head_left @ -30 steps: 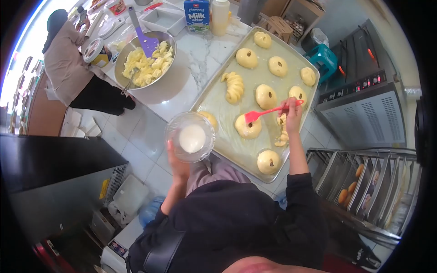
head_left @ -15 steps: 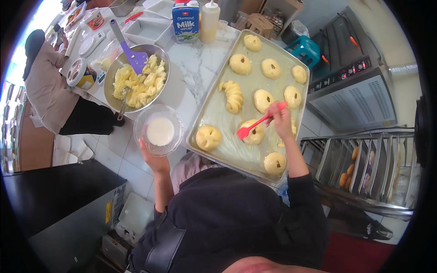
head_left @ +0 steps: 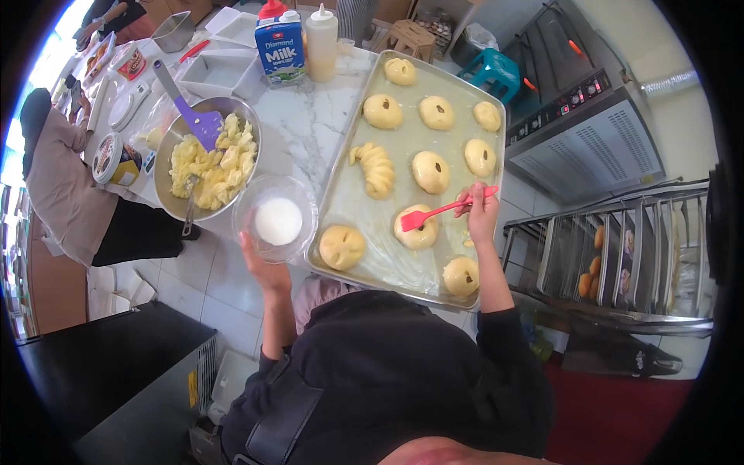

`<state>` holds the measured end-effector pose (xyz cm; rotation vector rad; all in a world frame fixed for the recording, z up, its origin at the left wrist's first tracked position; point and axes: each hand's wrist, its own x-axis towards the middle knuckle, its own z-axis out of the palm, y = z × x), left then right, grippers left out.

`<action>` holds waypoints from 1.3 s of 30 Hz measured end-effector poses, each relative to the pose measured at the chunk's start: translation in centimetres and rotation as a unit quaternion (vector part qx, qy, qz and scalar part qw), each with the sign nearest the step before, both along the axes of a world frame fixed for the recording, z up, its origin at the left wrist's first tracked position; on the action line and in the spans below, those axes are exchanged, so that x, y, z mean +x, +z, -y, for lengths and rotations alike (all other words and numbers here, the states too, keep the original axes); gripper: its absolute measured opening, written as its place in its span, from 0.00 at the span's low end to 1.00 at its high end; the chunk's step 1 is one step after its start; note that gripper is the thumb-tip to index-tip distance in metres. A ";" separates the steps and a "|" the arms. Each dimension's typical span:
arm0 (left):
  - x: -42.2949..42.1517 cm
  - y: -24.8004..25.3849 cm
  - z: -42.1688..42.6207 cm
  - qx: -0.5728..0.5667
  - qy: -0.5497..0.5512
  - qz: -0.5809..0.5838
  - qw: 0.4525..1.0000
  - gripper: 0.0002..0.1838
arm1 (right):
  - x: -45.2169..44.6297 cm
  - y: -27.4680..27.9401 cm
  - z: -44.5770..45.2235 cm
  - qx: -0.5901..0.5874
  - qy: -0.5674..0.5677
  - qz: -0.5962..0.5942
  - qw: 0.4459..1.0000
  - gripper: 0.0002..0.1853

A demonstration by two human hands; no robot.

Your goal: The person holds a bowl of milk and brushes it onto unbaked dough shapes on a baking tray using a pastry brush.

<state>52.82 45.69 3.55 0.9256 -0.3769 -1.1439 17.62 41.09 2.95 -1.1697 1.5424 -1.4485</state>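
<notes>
In my right hand (head_left: 478, 211) is a red pastry brush (head_left: 438, 211), its bristles resting on a round dough bun (head_left: 416, 228) with a dark spot in its middle. That bun lies on a large metal baking tray (head_left: 341, 186) with several other pale buns and one ridged, twisted roll (head_left: 373, 170). My left hand (head_left: 266, 267) holds a clear glass bowl (head_left: 246, 203) of milky white liquid (head_left: 278, 222) from below, left of the tray. Part of the tray's right side is hidden behind my right hand and forearm.
A steel bowl (head_left: 252, 116) of yellow filling, with a purple spatula (head_left: 203, 124), stands on the marble table. Behind it are a milk carton (head_left: 280, 50) and a squeeze bottle (head_left: 322, 43). An oven (head_left: 589, 139) and a tray rack (head_left: 620, 256) stand right; another person (head_left: 66, 167) is left.
The brush has moved from the side of the bun onto its top middle. My view has shifted slightly, so the table and tray sit further left. Both hands keep their holds.
</notes>
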 end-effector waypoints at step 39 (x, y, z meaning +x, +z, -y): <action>-2.7 0.9 1.6 0.022 -0.103 0.011 0.994 0.29 | 3.6 1.5 -8.4 -0.156 0.166 -0.265 0.937 0.11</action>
